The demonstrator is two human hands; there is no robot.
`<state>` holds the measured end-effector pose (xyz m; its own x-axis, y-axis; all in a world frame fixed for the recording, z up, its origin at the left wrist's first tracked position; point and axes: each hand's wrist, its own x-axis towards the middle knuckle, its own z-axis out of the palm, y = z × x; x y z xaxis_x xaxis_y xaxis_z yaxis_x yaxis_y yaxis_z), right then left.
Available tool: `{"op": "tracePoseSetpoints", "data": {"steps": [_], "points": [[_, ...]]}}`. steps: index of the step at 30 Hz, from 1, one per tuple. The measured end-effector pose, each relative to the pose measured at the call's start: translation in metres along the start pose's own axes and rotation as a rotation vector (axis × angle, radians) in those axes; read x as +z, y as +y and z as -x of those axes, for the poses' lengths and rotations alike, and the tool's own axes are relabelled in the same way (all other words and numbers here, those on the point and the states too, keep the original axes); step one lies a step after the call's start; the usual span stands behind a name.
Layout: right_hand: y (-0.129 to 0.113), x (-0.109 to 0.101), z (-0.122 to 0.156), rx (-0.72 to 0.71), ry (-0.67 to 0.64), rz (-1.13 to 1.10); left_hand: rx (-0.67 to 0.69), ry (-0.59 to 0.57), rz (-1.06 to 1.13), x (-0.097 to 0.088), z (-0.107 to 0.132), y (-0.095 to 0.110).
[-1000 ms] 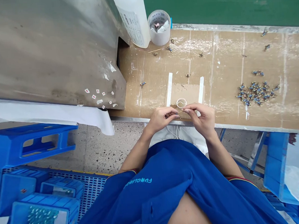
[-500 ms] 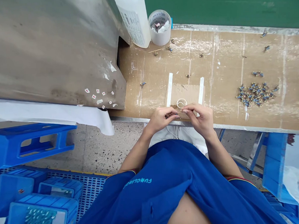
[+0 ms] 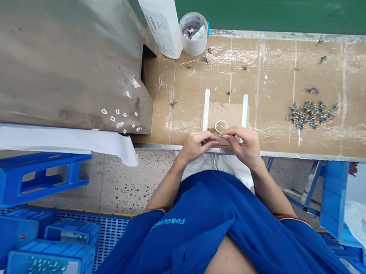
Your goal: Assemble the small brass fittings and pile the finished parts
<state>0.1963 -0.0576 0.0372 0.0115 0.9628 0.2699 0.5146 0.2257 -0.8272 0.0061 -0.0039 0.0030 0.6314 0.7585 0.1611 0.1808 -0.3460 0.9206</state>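
At the front edge of the bench, my left hand (image 3: 196,146) and my right hand (image 3: 245,144) meet with their fingertips pinched. A thin, tan or golden piece (image 3: 219,138) shows between them, too small to identify. Just beyond the fingers sits a small round white-rimmed dish (image 3: 221,126) on a cardboard pad (image 3: 227,113), which has a white strip on each side. To the right lies a pile of small blue-and-gold metal pieces (image 3: 309,114). A few similar ones are scattered on the cardboard surface.
A white plastic bottle (image 3: 165,34) and a tape-roll cup with scraps (image 3: 194,46) stand at the back, near a thin wooden stick (image 3: 188,62). A metal housing (image 3: 71,69) bounds the left. Blue bins (image 3: 49,246) and a blue stool (image 3: 38,176) are below.
The whole view has shifted slightly. Both hands keep the same pinched pose at the bench edge, with only tiny finger movement.
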Motion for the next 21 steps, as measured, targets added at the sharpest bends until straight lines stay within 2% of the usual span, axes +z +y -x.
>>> {"op": "tracePoseSetpoints", "data": {"steps": [4, 7, 12, 16, 19, 21], "points": [[0.007, -0.006, -0.004, 0.101, 0.123, -0.023, -0.041, 0.009, 0.0, 0.001, 0.001, -0.002], [0.015, -0.006, -0.009, 0.115, 0.214, -0.007, -0.04, 0.023, 0.008, 0.002, 0.002, -0.004], [0.021, 0.004, -0.013, 0.021, 0.131, 0.054, -0.026, 0.034, 0.026, 0.002, 0.001, -0.005], [0.031, -0.002, -0.027, -0.004, 0.101, 0.039, -0.017, 0.035, 0.051, 0.001, 0.002, -0.005], [0.05, -0.011, -0.054, 0.073, 0.127, 0.116, -0.016, 0.036, 0.058, 0.0, 0.002, -0.005], [0.064, -0.013, -0.075, 0.157, 0.095, 0.2, -0.029, 0.04, 0.053, 0.0, 0.003, -0.005]]}}
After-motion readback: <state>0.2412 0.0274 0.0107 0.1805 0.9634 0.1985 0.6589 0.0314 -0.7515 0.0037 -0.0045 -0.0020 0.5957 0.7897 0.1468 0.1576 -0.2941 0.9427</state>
